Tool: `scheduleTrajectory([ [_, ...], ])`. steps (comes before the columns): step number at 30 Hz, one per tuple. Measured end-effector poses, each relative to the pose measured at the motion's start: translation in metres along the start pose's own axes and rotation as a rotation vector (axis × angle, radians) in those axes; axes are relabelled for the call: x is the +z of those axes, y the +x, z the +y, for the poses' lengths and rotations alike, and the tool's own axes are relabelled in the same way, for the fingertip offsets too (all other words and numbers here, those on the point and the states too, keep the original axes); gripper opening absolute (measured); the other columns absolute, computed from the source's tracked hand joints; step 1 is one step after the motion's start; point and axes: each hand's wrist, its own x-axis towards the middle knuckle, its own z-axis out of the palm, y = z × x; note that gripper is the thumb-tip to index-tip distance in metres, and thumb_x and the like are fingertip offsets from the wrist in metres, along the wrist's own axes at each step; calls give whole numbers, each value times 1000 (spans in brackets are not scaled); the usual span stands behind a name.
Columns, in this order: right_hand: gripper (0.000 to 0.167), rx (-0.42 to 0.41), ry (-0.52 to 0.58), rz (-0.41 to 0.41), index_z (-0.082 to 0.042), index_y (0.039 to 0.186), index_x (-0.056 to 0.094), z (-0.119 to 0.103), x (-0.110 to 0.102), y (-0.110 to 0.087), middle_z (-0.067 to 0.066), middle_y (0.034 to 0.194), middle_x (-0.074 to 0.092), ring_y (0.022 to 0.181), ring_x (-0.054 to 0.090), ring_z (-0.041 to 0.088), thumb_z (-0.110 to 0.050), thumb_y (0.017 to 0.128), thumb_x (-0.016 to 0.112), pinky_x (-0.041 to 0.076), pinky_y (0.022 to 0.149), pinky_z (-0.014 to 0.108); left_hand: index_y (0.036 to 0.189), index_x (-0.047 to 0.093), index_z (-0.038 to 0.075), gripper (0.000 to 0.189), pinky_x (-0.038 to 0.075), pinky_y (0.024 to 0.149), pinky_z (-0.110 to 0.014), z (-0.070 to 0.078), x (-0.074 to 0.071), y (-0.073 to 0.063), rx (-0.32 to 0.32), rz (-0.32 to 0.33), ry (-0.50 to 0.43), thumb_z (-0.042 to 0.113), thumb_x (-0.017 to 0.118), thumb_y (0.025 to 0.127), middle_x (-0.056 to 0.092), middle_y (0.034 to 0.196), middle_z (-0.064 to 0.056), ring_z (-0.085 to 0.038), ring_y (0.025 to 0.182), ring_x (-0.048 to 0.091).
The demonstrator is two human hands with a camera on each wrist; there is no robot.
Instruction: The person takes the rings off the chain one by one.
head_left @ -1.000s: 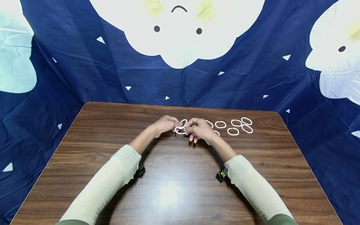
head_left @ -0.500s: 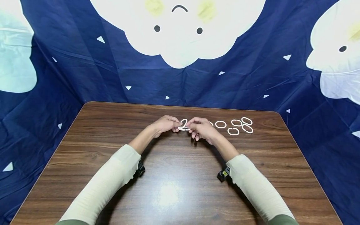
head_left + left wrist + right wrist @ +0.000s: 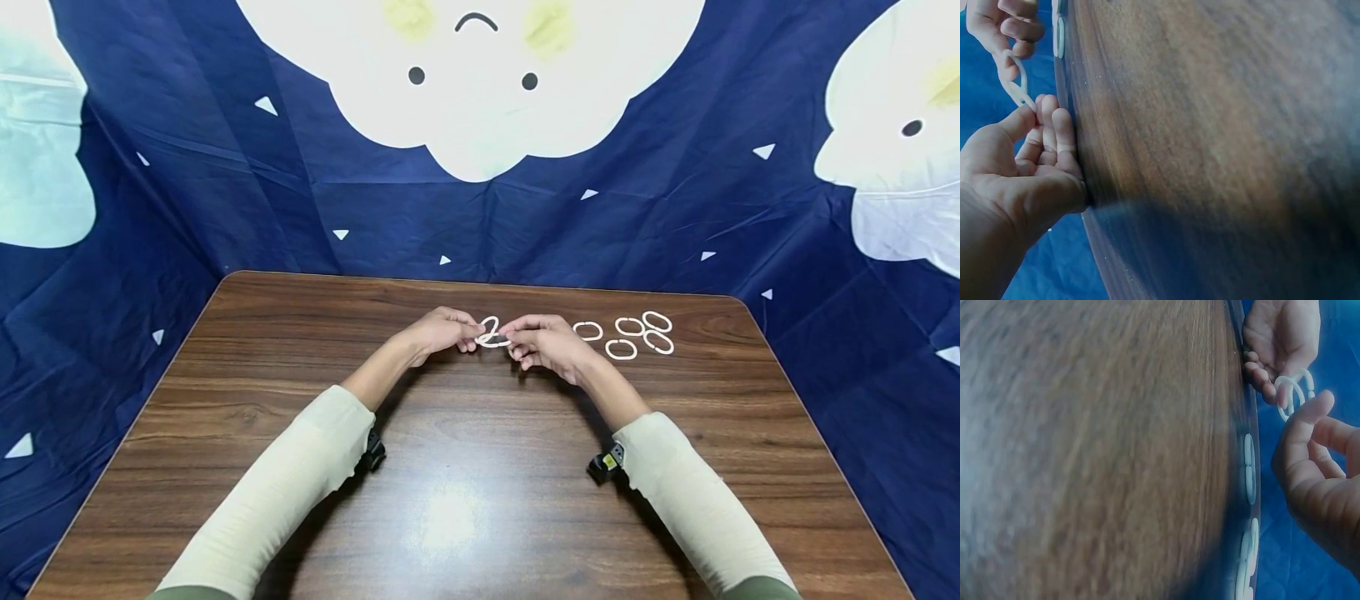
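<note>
Between the two hands, two white oval split rings cross each other: an upright ring (image 3: 491,323) and a flatter ring (image 3: 497,344) below it. My left hand (image 3: 444,332) pinches the rings' left side between thumb and fingertips. My right hand (image 3: 549,343) holds the flatter ring's right end with thumb and finger. In the right wrist view the ring pair (image 3: 1289,399) shows between both hands, above the right thumb. The left wrist view shows a ring (image 3: 1023,81) reaching from the left fingertips to the other hand. Whether the rings are linked is hard to tell.
Several loose white oval rings lie right of the right hand, including a single ring (image 3: 588,332) and a ring (image 3: 621,349) near a touching cluster. They rest near the far edge of the brown wooden table (image 3: 480,467). Behind it hangs a blue curtain (image 3: 405,217) with cloud prints.
My right hand has shifted a little to the right, and the lower ring has moved right and turned flatter between the hands. The left hand stays nearly in place.
</note>
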Motion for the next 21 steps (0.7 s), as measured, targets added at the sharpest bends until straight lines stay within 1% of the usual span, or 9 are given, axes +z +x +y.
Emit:
scheduleTrajectory([
  [4,30,-21,-9,-3,8,136,70,3,-2,0,2,93,74,77,68,9,0,107,69,60,64,21,105,79,7,16,52,85,-29,0,0,0,9,-2,5,20,72,111,74,80,4,-12,81,66],
  [8,33,-44,-42,20,10,136,70,4,-3,-2,2,90,74,77,69,10,1,105,74,60,63,22,105,78,7,15,52,83,-27,-1,0,0,18,-7,6,19,71,111,73,81,4,-12,80,66],
  [12,29,-83,-111,70,9,131,72,3,-2,-6,1,89,71,76,67,11,-2,105,76,57,59,21,107,78,6,15,53,82,-26,-1,-1,0,16,-10,6,18,71,111,73,82,3,-12,81,65],
  [17,23,-135,-229,130,4,122,77,3,-2,-7,-4,92,70,81,64,13,-10,105,79,54,58,22,108,78,4,16,53,84,-26,-2,-1,1,12,-13,5,18,71,112,73,82,3,-12,81,66],
  [19,22,-156,-274,143,3,120,78,2,-1,-7,-3,94,73,82,66,13,-13,105,80,54,59,23,108,77,4,16,53,85,-26,-2,-1,1,11,-15,3,18,70,112,73,82,4,-12,82,66],
  [21,22,-179,-322,152,2,119,78,2,0,-8,2,95,75,79,68,14,-15,106,80,54,58,25,107,77,5,16,54,86,-27,-2,-2,2,11,-18,1,19,70,112,72,82,4,-13,82,66],
])
